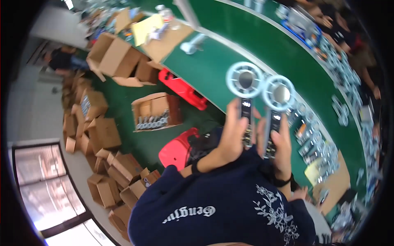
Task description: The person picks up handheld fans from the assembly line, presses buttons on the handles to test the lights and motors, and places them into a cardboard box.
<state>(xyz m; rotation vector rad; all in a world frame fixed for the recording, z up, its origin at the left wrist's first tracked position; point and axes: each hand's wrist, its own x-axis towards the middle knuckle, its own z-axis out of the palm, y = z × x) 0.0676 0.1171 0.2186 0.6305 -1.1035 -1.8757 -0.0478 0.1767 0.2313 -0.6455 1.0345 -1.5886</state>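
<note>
My left hand (233, 137) is closed around the dark handle of a handheld fan (245, 80), which has a round light-blue head with a silvery centre. A matching second fan (278, 93) is held upright beside it by my right hand (282, 148), the thumb lying on the front of its handle. Small lit displays show on both handles. The two fan heads are side by side, touching or nearly so, above the green tabletop (211, 71). Many similar fans (314, 139) stand along the bench just right of my right hand.
An open carton (174, 110) holding several fans sits on the left, near a red chair (178, 149). Cardboard boxes (104, 133) pile up further left. A lone fan (191, 46) lies at the bench's far end. Another person's hand (301, 192) is close at lower right.
</note>
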